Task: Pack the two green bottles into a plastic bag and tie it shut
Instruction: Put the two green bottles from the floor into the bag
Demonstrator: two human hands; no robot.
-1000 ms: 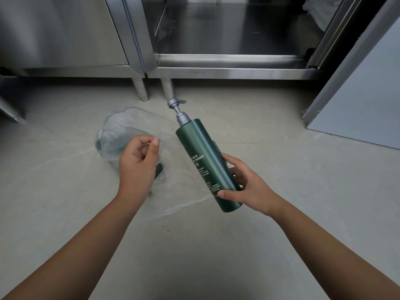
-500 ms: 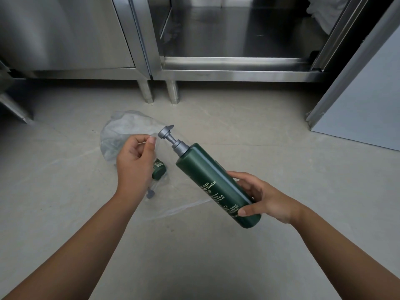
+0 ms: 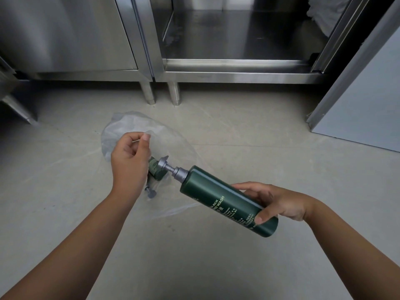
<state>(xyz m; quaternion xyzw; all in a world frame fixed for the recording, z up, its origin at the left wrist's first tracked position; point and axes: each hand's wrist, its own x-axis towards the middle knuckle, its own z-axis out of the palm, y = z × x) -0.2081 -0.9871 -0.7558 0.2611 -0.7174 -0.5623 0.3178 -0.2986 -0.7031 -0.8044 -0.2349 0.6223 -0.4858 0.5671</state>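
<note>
Now the right hand has swung its green bottle down, pump first, toward the plastic bag on the floor, its fingers wrapped round the base. The left hand pinches the bag's edge up. The other bottle appears to lie inside already, so insertion looks next.

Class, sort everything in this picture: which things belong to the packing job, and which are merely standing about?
Job: tall dark green pump bottle held by the right hand; smaller green bottle behind the left hand; clear plastic bag, pinched by that hand.
Standing about: stainless steel cabinet; grey door panel; grey concrete floor.
</note>
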